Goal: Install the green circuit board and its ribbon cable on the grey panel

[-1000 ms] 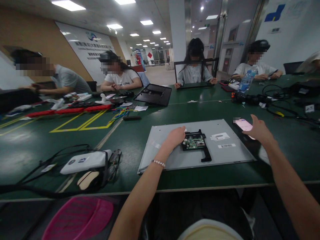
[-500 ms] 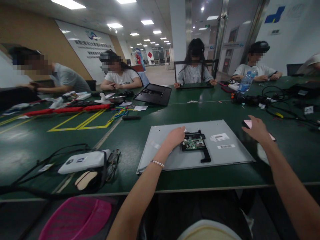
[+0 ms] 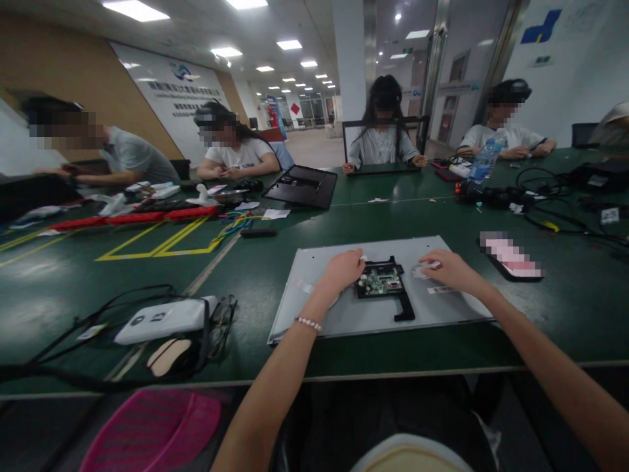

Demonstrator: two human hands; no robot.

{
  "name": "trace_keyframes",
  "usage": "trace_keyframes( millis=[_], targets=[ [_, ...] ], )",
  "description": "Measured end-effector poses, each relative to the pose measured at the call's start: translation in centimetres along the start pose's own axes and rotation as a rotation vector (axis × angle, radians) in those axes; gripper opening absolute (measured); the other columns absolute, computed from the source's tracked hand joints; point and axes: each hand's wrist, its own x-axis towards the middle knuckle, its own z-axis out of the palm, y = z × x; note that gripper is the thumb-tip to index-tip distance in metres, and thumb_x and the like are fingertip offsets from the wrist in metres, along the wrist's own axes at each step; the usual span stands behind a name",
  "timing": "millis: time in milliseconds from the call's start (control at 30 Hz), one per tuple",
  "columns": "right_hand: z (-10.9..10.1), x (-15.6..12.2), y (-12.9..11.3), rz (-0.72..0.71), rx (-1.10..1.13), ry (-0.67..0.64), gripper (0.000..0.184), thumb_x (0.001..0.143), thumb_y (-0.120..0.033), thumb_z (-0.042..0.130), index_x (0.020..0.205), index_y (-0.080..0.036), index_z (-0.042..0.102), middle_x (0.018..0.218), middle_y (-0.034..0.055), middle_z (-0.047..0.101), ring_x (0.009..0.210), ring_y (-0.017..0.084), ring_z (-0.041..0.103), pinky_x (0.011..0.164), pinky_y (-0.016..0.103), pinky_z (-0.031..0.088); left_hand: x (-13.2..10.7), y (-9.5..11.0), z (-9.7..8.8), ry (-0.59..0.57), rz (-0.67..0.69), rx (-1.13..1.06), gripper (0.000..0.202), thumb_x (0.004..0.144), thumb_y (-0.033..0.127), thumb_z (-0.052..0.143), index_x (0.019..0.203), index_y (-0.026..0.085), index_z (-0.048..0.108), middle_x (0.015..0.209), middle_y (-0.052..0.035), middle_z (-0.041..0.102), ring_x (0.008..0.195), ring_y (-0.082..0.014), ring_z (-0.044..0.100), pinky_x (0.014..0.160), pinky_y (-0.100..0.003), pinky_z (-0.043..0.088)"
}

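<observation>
A flat grey panel (image 3: 324,318), like the back of a display, lies on the table before me. On its middle sits a black bracket (image 3: 405,305) with a green circuit board (image 3: 381,282). My left hand (image 3: 345,270) is closed at the bracket's upper left corner, fingertips pinched together; a small whitish bit shows at them, too small to name. My right hand (image 3: 452,270) hovers over the panel's right part, thumb and fingers bent and slightly apart, holding nothing visible. It partly covers a white label; a barcode label (image 3: 439,290) lies below it.
A phone (image 3: 511,257) lies right of the panel. To the left are a white power bank-like box (image 3: 160,320), a mouse (image 3: 171,356) and cables. A black cover (image 3: 302,185) and a water bottle (image 3: 484,160) stand farther back. Several people sit around the table, one holding a frame (image 3: 386,172).
My right hand has moved left from the phone to above the panel's labels, leaving the phone on the table. My left hand stays at the bracket's corner.
</observation>
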Motion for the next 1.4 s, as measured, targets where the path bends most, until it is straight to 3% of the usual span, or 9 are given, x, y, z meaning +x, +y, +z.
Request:
trace_keyframes(
  millis=[200,333,433,600,700,900,1067,1400],
  targets=[
    [0.3,0.0,-1.4,0.059,0.024,-0.094,0.022,0.079,-0.034,0.064,0.096,-0.022,0.069,0.103,0.0072,0.066,0.09,0.022,0.062,0.081,0.036,0.049,0.1,0.4,-1.0,0.15,-0.019,-0.001,0.024,0.095,0.028,0.037,0.098,0.016,0.058,0.097,-0.0081,0.061,0.091,-0.0199,0.059,0.08,-0.03,0.045],
    [0.5,0.0,-2.2,0.114,0.106,-0.077,0.013,0.077,-0.024,0.063,0.089,-0.02,0.067,0.093,0.007,0.068,0.085,0.021,0.063,0.078,0.034,0.049,0.0,0.6,-1.7,0.177,-0.005,-0.007,0.022,0.093,0.021,0.038,0.096,0.016,0.059,0.101,-0.0088,0.057,0.094,-0.0196,0.056,0.085,-0.031,0.044],
    [0.6,-0.1,-2.7,0.128,0.148,-0.066,0.01,0.076,-0.025,0.062,0.085,-0.02,0.065,0.083,0.0047,0.069,0.077,0.019,0.063,0.072,0.032,0.048,-0.2,0.8,-2.0,0.192,0.035,-0.026,0.02,0.091,0.017,0.04,0.097,0.016,0.06,0.102,-0.0086,0.056,0.095,-0.0195,0.054,0.087,-0.032,0.043],
    [1.1,-0.1,-3.6,0.189,0.339,-0.05,0.014,0.077,-0.031,0.062,0.082,-0.019,0.065,0.078,0.0041,0.069,0.073,0.018,0.064,0.068,0.03,0.05,-0.3,1.6,-1.9,0.18,0.171,-0.065,0.021,0.09,0.013,0.041,0.096,0.016,0.061,0.101,-0.0085,0.057,0.097,-0.0206,0.053,0.088,-0.034,0.043],
    [1.4,-0.1,-4.4,0.286,0.489,-0.091,0.02,0.077,-0.035,0.064,0.087,-0.018,0.067,0.077,0.0046,0.069,0.066,0.016,0.064,0.06,0.027,0.049,-0.5,2.2,-1.9,0.142,0.269,-0.118,0.024,0.09,0.012,0.04,0.1,0.016,0.061,0.103,-0.0086,0.058,0.1,-0.0207,0.053,0.091,-0.035,0.042],
    [2.0,-0.3,-5.3,0.411,0.636,-0.162,0.02,0.077,-0.033,0.067,0.088,-0.017,0.068,0.075,0.0051,0.071,0.066,0.014,0.064,0.061,0.025,0.051,-1.3,4.1,-2.2,0.123,0.512,-0.286,0.027,0.092,0.014,0.04,0.111,0.017,0.059,0.111,-0.0085,0.058,0.107,-0.0197,0.052,0.096,-0.034,0.039],
    [2.6,-0.2,-4.8,0.387,0.646,-0.176,0.016,0.076,-0.028,0.066,0.088,-0.017,0.065,0.073,0.0034,0.07,0.064,0.012,0.065,0.06,0.024,0.051,-2.1,5.5,-2.0,0.088,0.672,-0.371,0.023,0.092,0.019,0.044,0.108,0.017,0.061,0.11,-0.0086,0.06,0.106,-0.0193,0.053,0.095,-0.033,0.039],
    [3.0,-0.4,-5.0,0.261,0.514,-0.154,0.02,0.074,-0.031,0.063,0.088,-0.017,0.064,0.067,0.0011,0.066,0.055,0.013,0.062,0.046,0.021,0.047,-2.1,5.6,-0.9,0.098,0.712,-0.342,0.022,0.091,0.022,0.047,0.098,0.017,0.067,0.108,-0.0084,0.062,0.106,-0.0193,0.054,0.097,-0.034,0.039]
  ],
)
